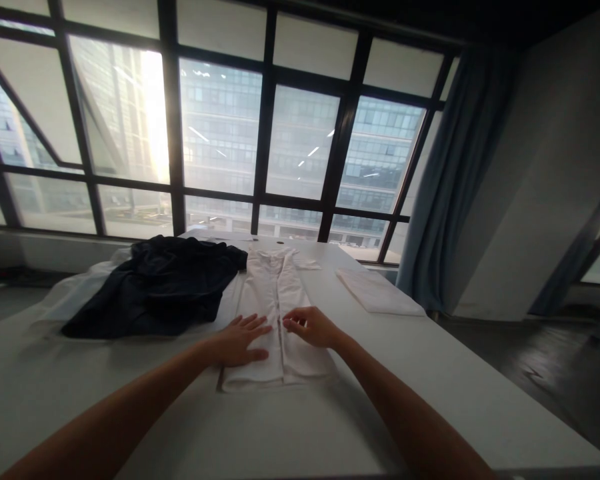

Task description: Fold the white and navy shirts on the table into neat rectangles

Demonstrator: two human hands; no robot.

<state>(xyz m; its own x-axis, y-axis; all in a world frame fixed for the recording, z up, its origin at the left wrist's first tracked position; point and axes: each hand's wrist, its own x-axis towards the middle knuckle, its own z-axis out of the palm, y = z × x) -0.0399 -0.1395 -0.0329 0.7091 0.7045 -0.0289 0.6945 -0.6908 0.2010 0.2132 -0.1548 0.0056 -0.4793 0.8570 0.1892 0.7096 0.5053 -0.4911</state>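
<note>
Left hand (pixel 241 340) flat, fingers spread on white shirt (pixel 275 313); right hand (pixel 310 327) pinching its placket. Keep fabric taut, edges aligned, dark garment (pixel 155 287) left of shirt.

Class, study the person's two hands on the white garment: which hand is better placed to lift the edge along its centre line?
Probably the right hand: its fingertips pinch the white garment at the centre line, while the left hand lies flat.

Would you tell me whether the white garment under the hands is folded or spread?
Folded: the white garment lies as a narrow strip.
</note>
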